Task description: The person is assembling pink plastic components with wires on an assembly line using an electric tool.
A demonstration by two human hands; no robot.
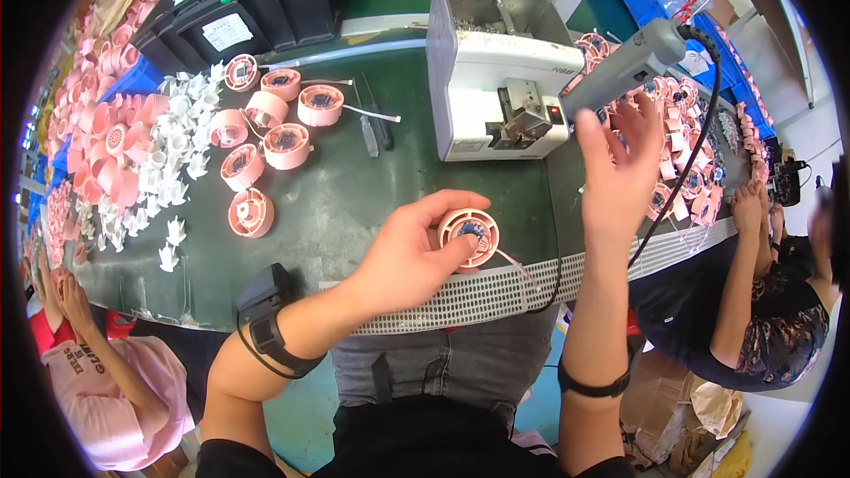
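The left hand (pixel 409 250) is clamped on a round pink housing (pixel 485 241), thumb pressed over the blue circuit board (pixel 467 228) inside it and fingers curled around its far rim. The housing is above the table's near edge, in front of the person, its open face turned up and its thin lead (pixel 518 269) trailing out to the lower right.

The right hand (pixel 622 179) is to the right of the housing and farther out, well apart from it, fingers spread and holding nothing that shows. Just beyond its fingertips is a grey handheld tool (pixel 636 62); whether they touch cannot be told. The tool's long axis slants from near left to far right, the near end beside a white machine (pixel 478 66), the far end trailing a black cable (pixel 706 134). The right hand is clearly the nearer one to it; the left has the housing.

Farther left, similar pink housings (pixel 286 147) stand on the green table (pixel 336 204).
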